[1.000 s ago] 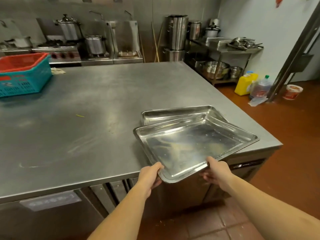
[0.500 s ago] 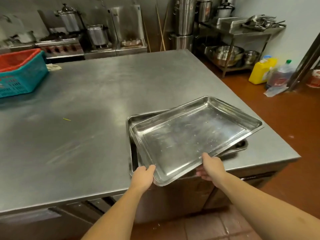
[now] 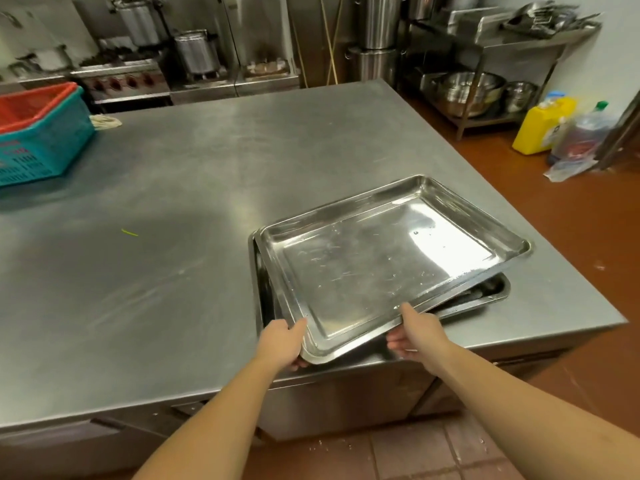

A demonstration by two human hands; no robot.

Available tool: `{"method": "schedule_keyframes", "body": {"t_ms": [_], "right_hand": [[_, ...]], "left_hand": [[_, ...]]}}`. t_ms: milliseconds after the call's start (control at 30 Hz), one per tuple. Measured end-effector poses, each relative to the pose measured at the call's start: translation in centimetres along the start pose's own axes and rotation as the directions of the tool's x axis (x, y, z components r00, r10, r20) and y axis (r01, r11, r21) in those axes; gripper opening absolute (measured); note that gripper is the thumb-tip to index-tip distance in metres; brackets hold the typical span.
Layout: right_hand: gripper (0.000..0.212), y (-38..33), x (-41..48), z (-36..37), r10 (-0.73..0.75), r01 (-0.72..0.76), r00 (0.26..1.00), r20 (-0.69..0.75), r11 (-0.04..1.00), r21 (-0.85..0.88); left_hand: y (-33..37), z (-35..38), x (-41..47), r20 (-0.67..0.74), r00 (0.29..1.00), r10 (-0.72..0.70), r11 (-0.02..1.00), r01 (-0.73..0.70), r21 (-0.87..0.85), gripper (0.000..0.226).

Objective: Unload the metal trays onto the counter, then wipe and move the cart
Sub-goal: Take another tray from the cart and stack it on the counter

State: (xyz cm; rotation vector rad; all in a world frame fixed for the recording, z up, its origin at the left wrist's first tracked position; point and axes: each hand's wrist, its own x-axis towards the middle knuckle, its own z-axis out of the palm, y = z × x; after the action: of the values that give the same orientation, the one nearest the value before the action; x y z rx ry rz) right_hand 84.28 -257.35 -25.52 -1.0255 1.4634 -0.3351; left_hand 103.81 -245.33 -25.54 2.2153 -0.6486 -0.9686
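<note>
The shallow rectangular stainless-steel tray (image 3: 388,268) is held over the near right part of the brushed steel counter (image 3: 207,188), toward four o'clock on its top. The near edge is lifted. Its raised rim is rounded at the corners, its flat floor is scuffed with fine scratches, and a bright glare is seen toward its two o'clock side.

At the counter's ten o'clock a teal plastic basket (image 3: 45,147) is set, with a red plastic basket (image 3: 31,102) nested inside. A small green scrap (image 3: 129,232) is seen on the steel, well apart from the tray at its nine o'clock.

A second steel tray of the same kind (image 3: 493,293) is laid beneath, askew, with its corner jutting out at four o'clock.

The tray's seven o'clock corner is gripped by the left hand (image 3: 282,341), thumb on the rim and fingers curled beneath. The five o'clock edge is gripped by the right hand (image 3: 415,336), thumb on top and fingers curled under.

A yellow plastic jug (image 3: 543,124) is stood on the floor at two o'clock.
</note>
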Motion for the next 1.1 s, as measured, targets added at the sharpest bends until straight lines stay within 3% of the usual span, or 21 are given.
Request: {"method": "schedule_keyframes", "body": {"t_ms": [200,333,433,533,600,667,733,767,833,867,967,1100], "right_hand": [[0.045,0.7,-1.8,3.9,0.076,-0.08,0.988,0.132,0.996,0.027],[0.049,2.1,-2.0,5.0,0.121,-0.12,0.978,0.172,0.993,-0.014],[0.052,2.5,-2.0,4.9,0.101,-0.1,0.981,0.165,0.995,-0.015],[0.056,2.2,-2.0,4.0,0.078,-0.052,0.977,0.201,0.99,-0.132],[0.053,2.1,-2.0,3.2,0.029,0.05,0.971,0.236,0.945,-0.323],[0.048,1.8,-1.7,2.4,-0.109,0.238,0.96,0.259,0.802,-0.547],[0.041,0.8,-1.6,1.3,-0.35,0.41,0.903,0.248,0.533,-0.74],[0.035,0.3,-1.7,0.7,-0.459,0.441,0.854,0.245,0.39,-0.808],[0.018,-0.7,-2.0,-0.6,-0.581,0.469,0.764,0.279,0.203,-0.86],[0.013,-1.0,-1.8,-1.2,-0.592,0.48,0.743,0.314,0.143,-0.866],[0.042,-0.7,-0.8,-3.0,-0.523,0.441,0.774,0.358,0.039,-0.897],[0.054,0.2,-0.2,-4.3,-0.444,0.38,0.821,0.36,-0.047,-0.924]], "left_hand": [[-2.2,-2.7,1.2,-0.192,0.981,0.01,0.973,0.035,0.227,0.042],[-3.4,-3.7,1.2,-0.171,0.985,0.0,0.978,0.036,0.207,0.045],[-4.0,-4.1,0.8,-0.109,0.994,0.032,0.946,0.005,0.323,0.047],[-4.1,-4.6,0.0,-0.046,0.995,0.086,0.84,-0.048,0.541,0.05],[-3.9,-4.7,-0.6,-0.009,0.985,0.173,0.69,-0.114,0.714,0.047],[-3.4,-4.2,-1.4,0.025,0.961,0.275,0.587,-0.189,0.787,0.04],[-2.8,-3.1,-1.7,0.051,0.926,0.373,0.58,-0.276,0.767,0.034],[-2.6,-2.3,-1.8,0.077,0.903,0.422,0.582,-0.335,0.741,0.032],[-2.1,-0.3,-2.2,0.192,0.86,0.473,0.534,-0.453,0.714,0.036],[-1.8,0.8,-2.5,0.26,0.849,0.461,0.485,-0.486,0.727,0.04],[-1.1,2.8,-3.4,0.331,0.856,0.398,0.299,-0.462,0.835,0.034],[-0.9,2.8,-3.4,0.299,0.877,0.376,0.279,-0.415,0.866,0.038]]}}
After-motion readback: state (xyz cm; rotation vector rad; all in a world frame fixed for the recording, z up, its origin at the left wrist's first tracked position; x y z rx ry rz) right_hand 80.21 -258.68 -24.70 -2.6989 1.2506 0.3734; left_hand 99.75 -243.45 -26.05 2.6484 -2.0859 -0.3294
